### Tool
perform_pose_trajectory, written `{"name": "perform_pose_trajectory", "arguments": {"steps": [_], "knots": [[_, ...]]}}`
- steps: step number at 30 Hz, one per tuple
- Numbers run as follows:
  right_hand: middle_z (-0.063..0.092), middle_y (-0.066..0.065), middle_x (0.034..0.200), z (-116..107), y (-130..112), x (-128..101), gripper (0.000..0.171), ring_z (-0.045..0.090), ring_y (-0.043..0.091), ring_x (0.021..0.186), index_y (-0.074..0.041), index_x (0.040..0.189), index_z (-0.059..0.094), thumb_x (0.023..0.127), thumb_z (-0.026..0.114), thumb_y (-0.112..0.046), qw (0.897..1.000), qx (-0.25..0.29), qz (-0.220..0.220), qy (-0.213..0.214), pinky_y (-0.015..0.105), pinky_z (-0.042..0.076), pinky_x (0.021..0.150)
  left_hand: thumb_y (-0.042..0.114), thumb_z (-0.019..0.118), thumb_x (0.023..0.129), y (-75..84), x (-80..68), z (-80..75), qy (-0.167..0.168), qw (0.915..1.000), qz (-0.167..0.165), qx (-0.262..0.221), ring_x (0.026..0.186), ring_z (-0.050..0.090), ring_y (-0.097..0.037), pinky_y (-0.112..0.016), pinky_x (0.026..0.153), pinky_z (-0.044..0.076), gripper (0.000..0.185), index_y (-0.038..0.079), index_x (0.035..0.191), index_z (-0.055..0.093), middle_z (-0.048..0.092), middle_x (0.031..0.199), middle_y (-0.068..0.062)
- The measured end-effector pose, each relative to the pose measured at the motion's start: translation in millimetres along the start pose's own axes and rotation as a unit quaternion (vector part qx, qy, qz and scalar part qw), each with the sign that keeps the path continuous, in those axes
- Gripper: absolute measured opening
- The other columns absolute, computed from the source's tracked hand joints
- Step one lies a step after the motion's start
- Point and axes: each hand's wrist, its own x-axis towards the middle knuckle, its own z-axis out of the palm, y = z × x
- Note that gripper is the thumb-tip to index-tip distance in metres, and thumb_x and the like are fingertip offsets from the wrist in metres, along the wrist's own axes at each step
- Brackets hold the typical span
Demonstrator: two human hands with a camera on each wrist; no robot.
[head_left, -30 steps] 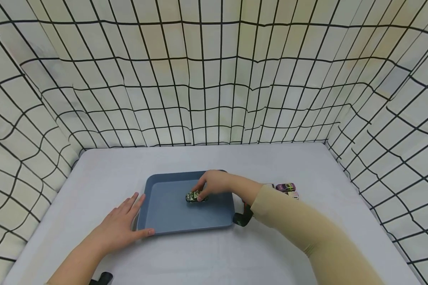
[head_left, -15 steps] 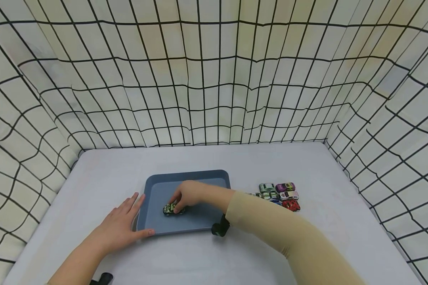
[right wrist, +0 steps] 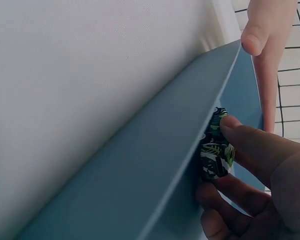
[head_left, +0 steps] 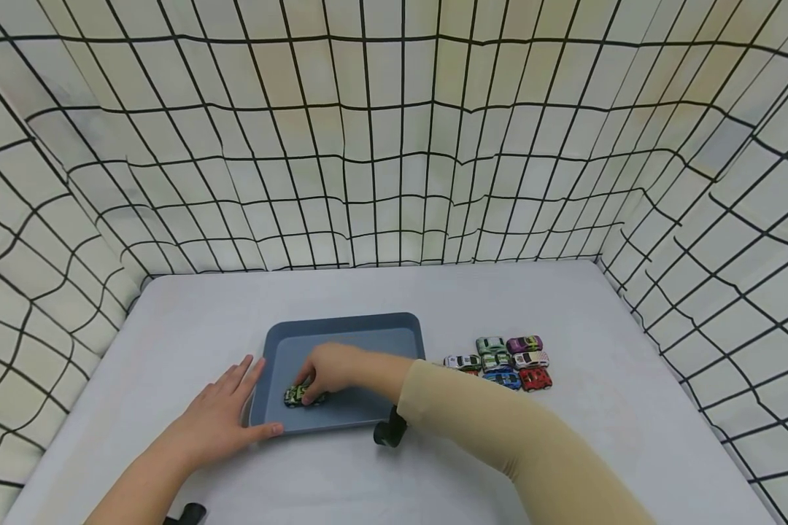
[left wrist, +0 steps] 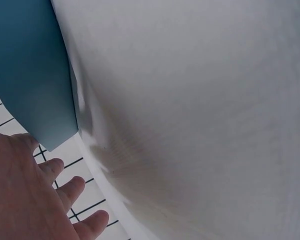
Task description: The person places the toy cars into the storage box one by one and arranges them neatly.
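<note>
While pinched in right hand's (head_left: pixel 328 372) grip: green toy car (head_left: pixel 297 394), inside blue tray (head_left: pixel 341 325).

My fingers (head_left: pixel 308 386) pinch a green-and-white leaf-patterned toy car (head_left: pixel 295 395) in a blue tray (head_left: pixel 341 324); pale grey table (head_left: pixel 512 292), black-gridded cream walls (head_left: pixel 394 146).

No lettering, number, brand or sign can be read in any view: the toy cars (head_left: pixel 504 362) beside the blue tray (head_left: pixel 341 324) carry painted patterns too small to make out, and the green car (right wrist: pixel 216 152) shows only leaf-like markings.
</note>
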Motion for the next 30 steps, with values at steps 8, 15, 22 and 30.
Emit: {"name": "perform_pose_trajectory", "arguments": {"steps": [8, 15, 22, 30], "knots": [[0.069, -0.014, 0.094, 3.4, -0.4, -0.2, 0.037, 0.057, -0.001, 0.079, -0.030, 0.122, 0.072, 0.087, 0.077, -0.037, 1.000, 0.000, -0.004, 0.006, 0.016, 0.046, 0.067, 0.077, 0.064, 0.076, 0.7, 0.1, -0.4, 0.001, 1.0000, 0.003, 0.004, 0.140, 0.027, -0.052, -0.071, 0.105, 0.028, 0.118, -0.001, 0.155, 0.024, 0.024, 0.156, -0.031], [0.065, -0.016, 0.086, 5.4, 1.1, 0.1, 0.037, 0.056, 0.000, 0.075, -0.030, 0.123, 0.072, 0.087, 0.077, -0.038, 1.000, 0.011, -0.017, 0.006, 0.016, 0.044, 0.064, 0.076, 0.064, 0.076, 0.9, -0.7, -0.7, 0.003, 1.0000, 0.004, -0.006, 0.140, 0.026, -0.051, -0.072, 0.104, 0.027, 0.118, 0.000, 0.156, 0.023, 0.024, 0.157, -0.030], [0.062, -0.016, 0.082, 6.3, 3.4, -0.8, 0.040, 0.056, 0.002, 0.073, -0.030, 0.125, 0.071, 0.086, 0.077, -0.040, 1.000, 0.021, -0.020, 0.011, 0.017, 0.043, 0.061, 0.074, 0.066, 0.076, 2.3, -1.2, -0.8, 0.004, 1.0000, 0.006, -0.005, 0.140, 0.026, -0.051, -0.072, 0.104, 0.028, 0.117, -0.001, 0.155, 0.024, 0.024, 0.157, -0.030], [0.062, -0.016, 0.080, 3.0, 6.1, -7.4, 0.043, 0.056, 0.003, 0.070, -0.030, 0.127, 0.069, 0.086, 0.077, -0.039, 0.998, 0.056, -0.025, 0.017, 0.018, 0.044, 0.060, 0.078, 0.062, 0.076, 2.0, -0.6, 0.9, 0.001, 1.0000, 0.000, 0.000, 0.141, 0.025, -0.051, -0.072, 0.104, 0.027, 0.119, -0.002, 0.155, 0.023, 0.022, 0.157, -0.031]]}}
